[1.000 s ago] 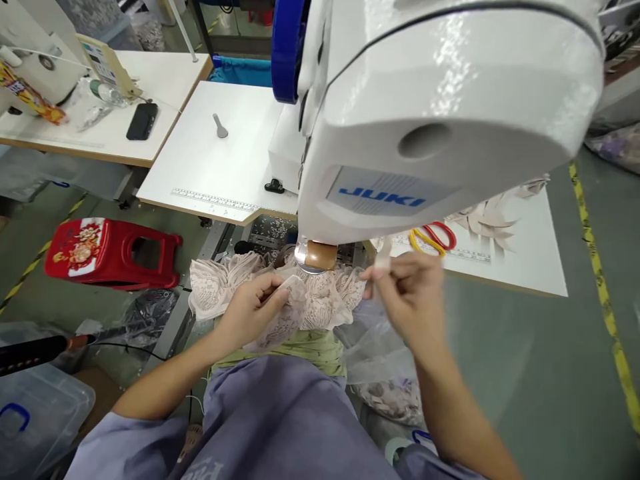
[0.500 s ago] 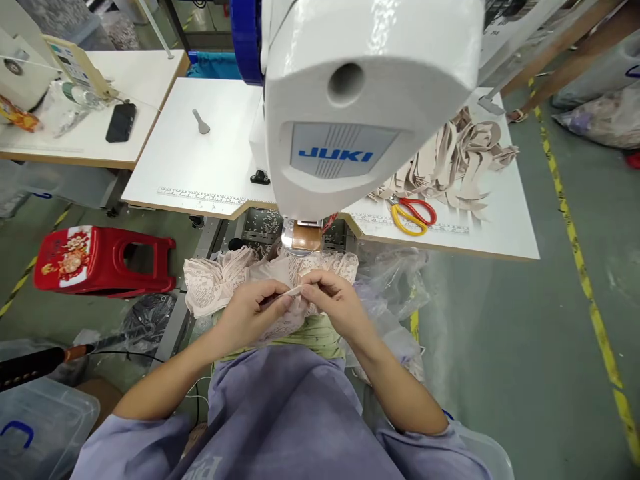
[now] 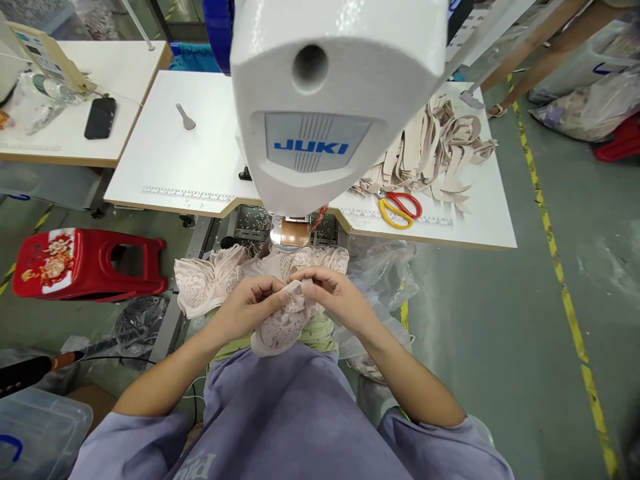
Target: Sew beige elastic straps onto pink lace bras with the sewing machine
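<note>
A pale pink lace garment [image 3: 210, 283] lies bunched in front of the white JUKI sewing machine [image 3: 330, 100], just below its presser area [image 3: 290, 233]. My left hand [image 3: 250, 307] is closed on the lace and on one end of a small beige strap piece [image 3: 295, 288]. My right hand [image 3: 330, 293] pinches the other end of that strap, fingertips meeting the left hand's. Both hands sit close together over my lap, a little below the machine's needle end.
Beige strap pieces [image 3: 435, 147] are heaped on the white table [image 3: 480, 220] at the right, with red and yellow scissors [image 3: 397, 207] beside them. A red stool [image 3: 85, 263] stands on the floor at left. A phone [image 3: 100, 118] lies on the far left table. Plastic bags [image 3: 385, 273] hang under the table edge.
My right hand came in from the right with the strap and met my left hand; both now pinch it together over the lace. The view has shifted left and down.
</note>
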`<state>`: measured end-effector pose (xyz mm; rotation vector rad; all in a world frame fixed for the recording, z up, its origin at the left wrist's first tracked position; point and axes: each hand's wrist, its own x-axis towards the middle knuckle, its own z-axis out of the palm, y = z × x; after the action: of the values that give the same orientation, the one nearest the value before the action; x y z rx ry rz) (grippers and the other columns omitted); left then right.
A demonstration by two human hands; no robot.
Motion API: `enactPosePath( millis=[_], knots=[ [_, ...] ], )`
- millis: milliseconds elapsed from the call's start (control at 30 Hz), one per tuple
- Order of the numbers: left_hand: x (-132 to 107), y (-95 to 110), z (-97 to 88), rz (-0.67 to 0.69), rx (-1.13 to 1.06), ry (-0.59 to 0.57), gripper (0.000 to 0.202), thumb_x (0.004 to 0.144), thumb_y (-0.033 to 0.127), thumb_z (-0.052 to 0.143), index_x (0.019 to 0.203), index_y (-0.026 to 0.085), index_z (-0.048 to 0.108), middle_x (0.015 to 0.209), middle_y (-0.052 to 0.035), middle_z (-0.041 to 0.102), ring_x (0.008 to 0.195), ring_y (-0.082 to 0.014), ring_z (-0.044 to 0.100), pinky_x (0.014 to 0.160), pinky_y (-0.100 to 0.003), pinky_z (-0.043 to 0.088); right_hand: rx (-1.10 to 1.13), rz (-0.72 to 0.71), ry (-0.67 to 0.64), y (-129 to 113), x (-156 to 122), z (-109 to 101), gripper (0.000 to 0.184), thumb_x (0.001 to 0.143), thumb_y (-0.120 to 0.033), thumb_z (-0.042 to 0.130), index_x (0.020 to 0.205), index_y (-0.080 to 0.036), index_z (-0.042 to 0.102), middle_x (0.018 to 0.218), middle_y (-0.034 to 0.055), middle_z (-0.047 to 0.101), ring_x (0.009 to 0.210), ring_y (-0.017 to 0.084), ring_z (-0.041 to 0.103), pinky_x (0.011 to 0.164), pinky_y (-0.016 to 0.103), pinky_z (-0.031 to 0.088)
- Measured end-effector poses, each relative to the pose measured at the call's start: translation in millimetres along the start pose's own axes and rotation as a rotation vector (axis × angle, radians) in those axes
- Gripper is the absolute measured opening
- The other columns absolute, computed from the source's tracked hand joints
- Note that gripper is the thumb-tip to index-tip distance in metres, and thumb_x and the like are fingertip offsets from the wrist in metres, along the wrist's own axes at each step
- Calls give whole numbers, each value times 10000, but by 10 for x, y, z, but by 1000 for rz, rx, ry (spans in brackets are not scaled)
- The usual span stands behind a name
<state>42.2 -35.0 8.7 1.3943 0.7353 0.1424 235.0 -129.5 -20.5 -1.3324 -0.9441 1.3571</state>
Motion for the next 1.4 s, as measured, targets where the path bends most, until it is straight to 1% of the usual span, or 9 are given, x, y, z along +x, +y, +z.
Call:
enactPosePath(
  millis=[267, 467, 567, 633, 700, 833, 1100, 1233, 1400],
  knots=[
    [23, 18, -24, 11, 148, -8, 378, 950, 499, 542, 778, 165, 586, 644, 35, 467, 568, -92, 394, 500, -212, 309, -29, -69, 95, 5, 27, 85, 245, 865, -459, 697, 843, -216, 721, 746, 4, 648, 688, 144, 579, 649, 275, 467],
    [159, -47, 97, 320, 526, 67, 346, 976, 384, 499, 699, 181, 458, 632, 51, 387, 579, -99, 384, 554, -243, 276, 17, -71, 182, -95, 56, -92, 250, 824, -470, 732, 811, -221, 719, 741, 8, 663, 634, 141, 560, 585, 273, 454],
    [269, -35, 167, 411, 512, 141, 201, 1000, 321, 449, 1057, 166, 564, 584, 86, 373, 502, -100, 368, 517, -236, 270, 21, -121, 274, -168, 145, -277, 235, 892, -458, 643, 923, -247, 742, 935, 44, 726, 803, 184, 640, 677, 306, 509],
    [347, 0, 150, 507, 532, 176, 376, 1005, 273, 440, 1361, 154, 451, 571, 98, 404, 478, -104, 377, 510, -232, 284, 52, -162, 328, -201, 232, -400, 242, 928, -426, 583, 1026, -268, 738, 1114, 56, 727, 984, 215, 655, 780, 340, 532],
    [415, 44, 86, 571, 611, 201, 404, 1005, 230, 429, 1402, 171, 472, 592, 71, 515, 481, -103, 418, 522, -233, 314, 68, -163, 325, -203, 336, -500, 231, 923, -397, 595, 1080, -282, 721, 1170, 49, 721, 1053, 218, 650, 828, 349, 535],
    [479, 131, -52, 454, 643, 280, 340, 994, 233, 446, 1251, 182, 664, 941, -51, 770, 585, -106, 591, 590, -231, 439, 2, -170, 294, -150, 566, -572, 244, 866, -403, 696, 1070, -269, 680, 1060, 35, 729, 929, 187, 667, 808, 328, 541],
    [435, 287, -130, 182, 444, 237, 369, 996, 333, 488, 1299, 220, 665, 1079, -56, 780, 661, -144, 696, 607, -243, 544, -277, -302, 426, -295, 891, -425, 318, 806, -376, 697, 1064, -218, 601, 997, 72, 721, 904, 215, 670, 842, 370, 547],
    [421, 310, -140, 187, 364, 229, 334, 986, 314, 514, 1255, 226, 693, 1266, -36, 717, 1129, -206, 686, 911, -280, 569, -422, -369, 474, -267, 1008, -422, 248, 801, -379, 635, 981, -209, 622, 1028, 93, 724, 965, 260, 663, 868, 412, 542],
    [414, 286, -117, 230, 364, 226, 303, 971, 256, 518, 1185, 196, 723, 1183, -34, 753, 1044, -180, 718, 881, -254, 573, -548, -417, 418, -84, 1144, -499, 191, 784, -408, 606, 858, -234, 634, 970, 96, 734, 1005, 280, 659, 936, 445, 540]
  ],
)
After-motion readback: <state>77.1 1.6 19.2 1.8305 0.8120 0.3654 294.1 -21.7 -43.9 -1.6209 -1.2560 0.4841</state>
